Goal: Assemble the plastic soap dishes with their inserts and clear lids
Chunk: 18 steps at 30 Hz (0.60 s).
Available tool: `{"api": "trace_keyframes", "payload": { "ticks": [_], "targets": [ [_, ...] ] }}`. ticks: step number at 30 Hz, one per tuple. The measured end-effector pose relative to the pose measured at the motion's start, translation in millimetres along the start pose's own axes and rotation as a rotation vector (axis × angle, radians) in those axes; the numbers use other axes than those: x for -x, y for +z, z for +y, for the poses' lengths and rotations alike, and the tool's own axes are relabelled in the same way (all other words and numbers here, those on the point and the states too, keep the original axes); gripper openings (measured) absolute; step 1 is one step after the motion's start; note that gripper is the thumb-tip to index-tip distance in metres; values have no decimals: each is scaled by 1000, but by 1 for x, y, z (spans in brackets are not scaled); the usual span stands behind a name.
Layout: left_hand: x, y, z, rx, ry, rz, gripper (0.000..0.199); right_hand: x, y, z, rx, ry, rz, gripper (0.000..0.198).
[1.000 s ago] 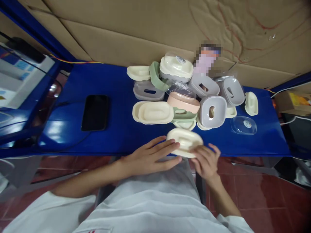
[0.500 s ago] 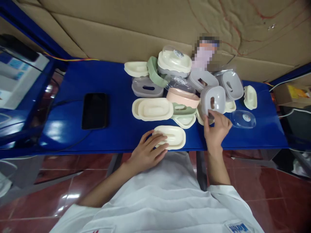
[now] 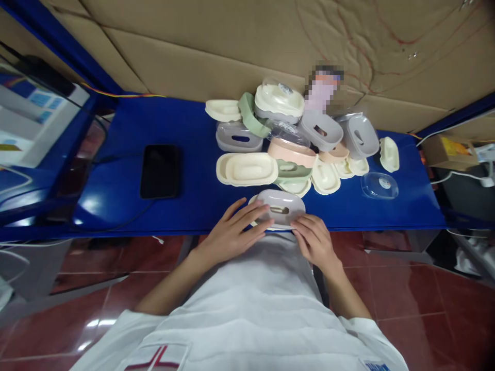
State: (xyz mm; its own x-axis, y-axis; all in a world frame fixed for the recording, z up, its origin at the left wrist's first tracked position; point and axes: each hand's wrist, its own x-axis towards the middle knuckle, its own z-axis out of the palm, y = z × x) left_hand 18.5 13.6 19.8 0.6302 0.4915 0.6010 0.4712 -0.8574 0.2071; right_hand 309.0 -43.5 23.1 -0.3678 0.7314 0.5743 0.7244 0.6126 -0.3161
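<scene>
A grey oval plastic shell with a slot in its middle (image 3: 284, 199) lies over a cream oval base (image 3: 252, 202) at the table's front edge; only slivers of the base show around it. My left hand (image 3: 235, 229) has its fingers spread, their tips resting on the shell's left side. At the right end, my right hand (image 3: 315, 239) pinches the shell's rim between thumb and fingers. Just beyond, a stacked pair of cream bases (image 3: 251, 169) lies beside a green shell (image 3: 292, 171) and a pink shell (image 3: 292, 150).
More grey shells (image 3: 320, 129) and a cream piece with a clear cover (image 3: 280, 98) crowd the back. To the right lies a clear lid (image 3: 379, 185). A black phone-like device (image 3: 160, 171) rests on the left of the blue table (image 3: 112, 201). Cardboard (image 3: 216, 46) stands behind.
My right hand has brought the grey shell from the pile on the right over to the cream base. My left hand stays at the base's left side. The camera view has shifted slightly.
</scene>
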Motion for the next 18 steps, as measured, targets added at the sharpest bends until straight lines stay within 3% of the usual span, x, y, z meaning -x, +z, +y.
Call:
{"api": "trace_keyframes", "payload": {
  "ticks": [7, 10, 14, 18],
  "targets": [
    [-4, -3, -11, 40, -23, -36, 12, -15, 16, -7, 71, -56, -123, 33],
    [-4, -2, -10, 50, -29, -63, 7, -20, 14, -5, 58, -80, -150, 29],
    [-5, -2, -11, 121, -58, -60, 9, -45, -5, 27, 11, -64, -70, 35],
    [-6, -5, -12, 225, -99, -66, 10, -97, -19, 73, 136, 152, 71, 50]
  ]
}}
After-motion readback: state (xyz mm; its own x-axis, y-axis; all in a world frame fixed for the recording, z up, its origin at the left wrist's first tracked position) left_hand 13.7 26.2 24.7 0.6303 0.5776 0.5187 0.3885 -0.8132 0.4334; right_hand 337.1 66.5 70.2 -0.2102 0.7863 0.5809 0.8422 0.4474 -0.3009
